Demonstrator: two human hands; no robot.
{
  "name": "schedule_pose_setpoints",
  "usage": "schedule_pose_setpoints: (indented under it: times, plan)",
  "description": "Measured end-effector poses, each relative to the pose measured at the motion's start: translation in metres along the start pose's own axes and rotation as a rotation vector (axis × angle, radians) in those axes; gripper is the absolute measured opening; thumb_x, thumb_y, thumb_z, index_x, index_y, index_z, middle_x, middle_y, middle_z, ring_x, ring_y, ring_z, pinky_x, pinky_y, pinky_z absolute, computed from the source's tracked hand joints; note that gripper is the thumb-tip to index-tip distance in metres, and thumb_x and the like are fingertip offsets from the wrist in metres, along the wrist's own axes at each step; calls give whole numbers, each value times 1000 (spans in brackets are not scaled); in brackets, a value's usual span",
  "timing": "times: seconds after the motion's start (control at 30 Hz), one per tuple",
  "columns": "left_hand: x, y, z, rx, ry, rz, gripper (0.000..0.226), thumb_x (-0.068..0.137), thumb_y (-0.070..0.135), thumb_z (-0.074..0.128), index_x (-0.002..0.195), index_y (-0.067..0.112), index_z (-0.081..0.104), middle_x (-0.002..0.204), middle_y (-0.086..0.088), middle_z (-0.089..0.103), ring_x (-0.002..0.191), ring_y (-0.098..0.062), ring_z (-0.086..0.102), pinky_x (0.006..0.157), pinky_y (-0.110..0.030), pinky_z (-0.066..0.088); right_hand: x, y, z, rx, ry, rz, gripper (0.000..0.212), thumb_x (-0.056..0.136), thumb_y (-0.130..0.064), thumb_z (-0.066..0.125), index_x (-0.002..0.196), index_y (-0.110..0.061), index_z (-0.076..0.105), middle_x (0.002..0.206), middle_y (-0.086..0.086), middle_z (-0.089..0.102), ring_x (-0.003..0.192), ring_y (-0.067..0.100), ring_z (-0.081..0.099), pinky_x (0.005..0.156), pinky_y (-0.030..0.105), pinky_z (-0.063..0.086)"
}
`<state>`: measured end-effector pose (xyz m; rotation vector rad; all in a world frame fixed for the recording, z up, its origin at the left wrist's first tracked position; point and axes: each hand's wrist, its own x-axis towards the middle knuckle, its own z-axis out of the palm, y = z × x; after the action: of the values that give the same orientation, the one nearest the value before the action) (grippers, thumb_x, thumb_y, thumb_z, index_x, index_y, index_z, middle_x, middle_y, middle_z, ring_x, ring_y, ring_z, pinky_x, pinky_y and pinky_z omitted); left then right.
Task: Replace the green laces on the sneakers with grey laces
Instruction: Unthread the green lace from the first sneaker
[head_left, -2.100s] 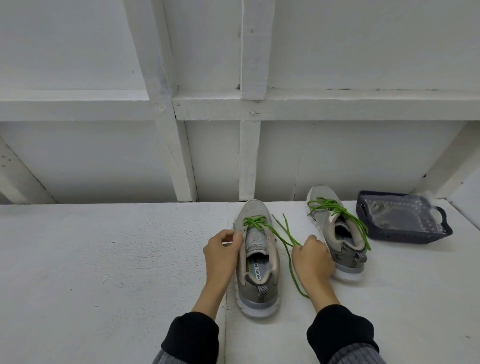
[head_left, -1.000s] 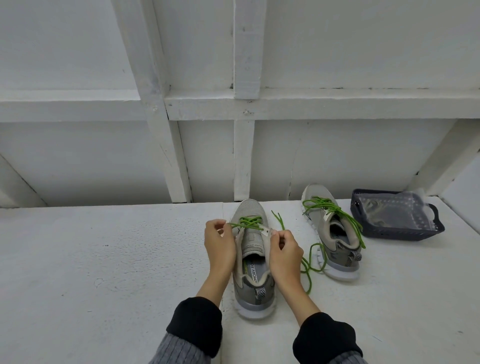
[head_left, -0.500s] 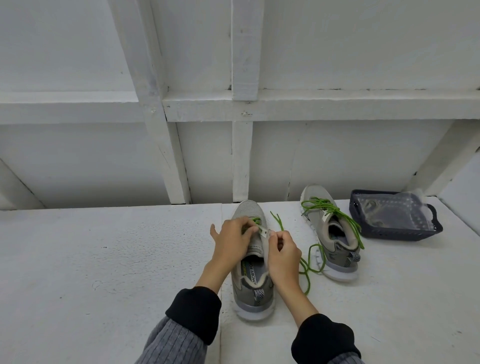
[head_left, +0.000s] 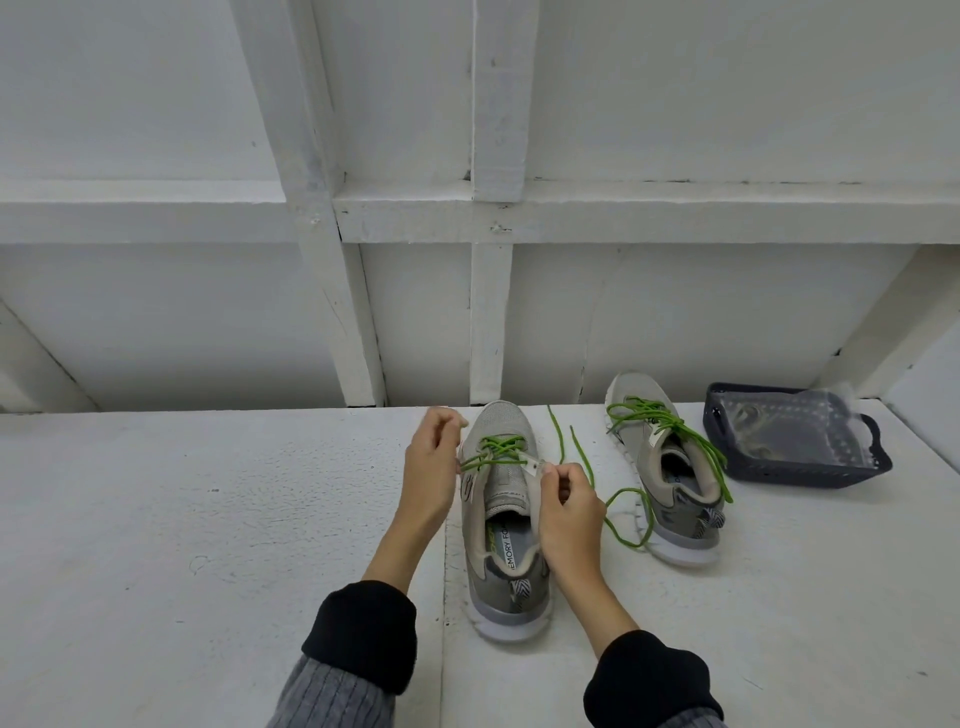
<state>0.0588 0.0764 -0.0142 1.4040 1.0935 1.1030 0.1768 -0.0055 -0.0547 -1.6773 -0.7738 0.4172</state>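
Note:
Two grey sneakers stand on the white surface, toes pointing away. The near sneaker has its green lace threaded only through the front eyelets, with loose ends trailing off to the right. My left hand pinches the lace at the shoe's left edge. My right hand pinches the shoe's right eyelet flap by a small white tab. The second sneaker stands further right, with its own green lace loosened and draped over its side.
A dark plastic basket holding a clear plastic bag sits at the far right behind the second sneaker. A white panelled wall with beams closes off the back. The white surface stretches to the left of the shoes.
My left hand has moved from over the tongue to the shoe's left side, drawing the lace out. My right hand has stayed at the right eyelet flap.

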Motion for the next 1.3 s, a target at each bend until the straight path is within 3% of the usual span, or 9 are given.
schedule_pose_setpoints:
  times: [0.2, 0.43, 0.57, 0.77, 0.87, 0.93, 1.07, 1.17, 1.3]
  plan:
    - [4, -6, 13, 714, -254, 156, 19, 93, 36, 59, 100, 25, 72, 94, 4, 56, 95, -13, 50, 77, -30, 44, -1, 0, 0, 4, 15, -7, 28, 97, -17, 53, 69, -16, 49, 61, -1, 50, 55, 9, 43, 51, 14, 35]
    - [2, -10, 17, 767, -281, 126, 23, 94, 38, 59, 104, 22, 73, 99, 3, 46, 107, -17, 35, 87, -31, 40, 0, 1, 0, 8, 14, -13, 28, 96, -17, 54, 69, -16, 49, 61, -2, 51, 55, 6, 44, 51, 13, 36]
    - [-1, -10, 17, 538, -272, 117, 10, 95, 30, 59, 93, 25, 68, 96, 4, 49, 105, -15, 37, 87, -25, 33, 0, 2, 0, 6, 14, -17, 27, 97, -17, 54, 70, -18, 51, 62, -5, 52, 56, 2, 48, 53, 11, 37]
    - [-14, -2, 3, -309, -110, 17, 18, 104, 18, 42, 93, 7, 50, 86, 0, 69, 86, -14, 68, 81, -21, 54, 1, 7, 1, 10, 5, -9, 25, 97, -21, 54, 74, -11, 53, 64, -1, 54, 60, 11, 48, 53, 14, 38]
    - [-10, 0, -9, -400, 10, -42, 21, 106, 16, 36, 86, 12, 43, 67, 2, 43, 57, -10, 44, 58, -21, 49, 1, 6, 0, 9, 0, -3, 24, 97, -20, 54, 73, -14, 53, 64, -2, 55, 61, 10, 50, 55, 12, 38]
    - [-5, -1, -15, -177, 51, -32, 23, 104, 15, 39, 82, 16, 44, 70, 2, 40, 60, -10, 34, 54, -19, 36, 1, 6, 1, 12, 4, -2, 24, 97, -20, 54, 74, -14, 53, 64, -3, 55, 61, 10, 50, 55, 13, 38]
    - [4, -4, -10, 273, -151, 49, 13, 96, 24, 55, 85, 22, 62, 89, 6, 61, 82, -10, 53, 71, -16, 43, 2, 7, 1, 6, 3, -1, 24, 97, -21, 54, 74, -14, 53, 65, -3, 55, 61, 8, 49, 55, 15, 38]
    - [10, -3, 5, 702, -267, 128, 20, 90, 42, 59, 99, 30, 71, 115, 6, 60, 112, -18, 47, 94, -37, 41, 2, 7, 2, 1, 13, 0, 23, 97, -22, 54, 75, -13, 54, 65, -4, 56, 61, 7, 50, 55, 15, 39]
    - [12, -1, 23, 992, -329, 162, 20, 93, 39, 59, 102, 28, 73, 118, 5, 62, 116, -24, 46, 99, -43, 33, 1, 8, 1, 8, 15, -4, 23, 97, -22, 54, 76, -12, 55, 65, -3, 56, 61, 9, 50, 55, 16, 39]
